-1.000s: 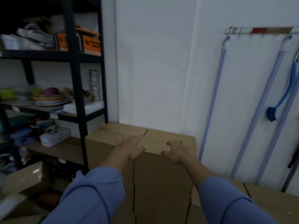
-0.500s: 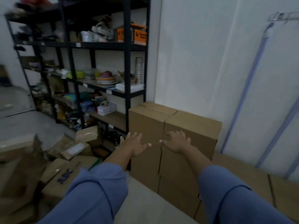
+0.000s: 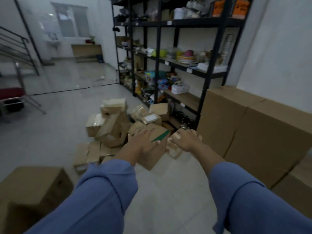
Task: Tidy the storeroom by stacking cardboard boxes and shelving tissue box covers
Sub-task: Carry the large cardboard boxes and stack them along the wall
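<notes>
A loose heap of small cardboard boxes point(image 3: 111, 125) lies on the floor in front of the black shelving point(image 3: 204, 75). One box with a green strip point(image 3: 158, 132) sits nearest my hands. My left hand point(image 3: 140, 144) hangs open over that box, fingers spread, holding nothing. My right hand point(image 3: 185, 139) is open too, a little to the right, above a small pale box point(image 3: 173, 149). A neat stack of large cardboard boxes point(image 3: 256, 129) stands against the wall on the right. A white tissue box cover point(image 3: 179, 87) rests on a lower shelf.
A big cardboard box point(image 3: 32, 188) stands at the lower left. Shelves hold plates, bowls and orange cartons point(image 3: 238, 7). A red chair point(image 3: 11, 97) and stair railing point(image 3: 15, 48) are at the far left. Pale tiled floor point(image 3: 64, 92) stretches beyond the heap.
My view has swung left and away from the stacked boxes by the wall. Both hands have come off the stack and now hover, empty, over the heap on the floor.
</notes>
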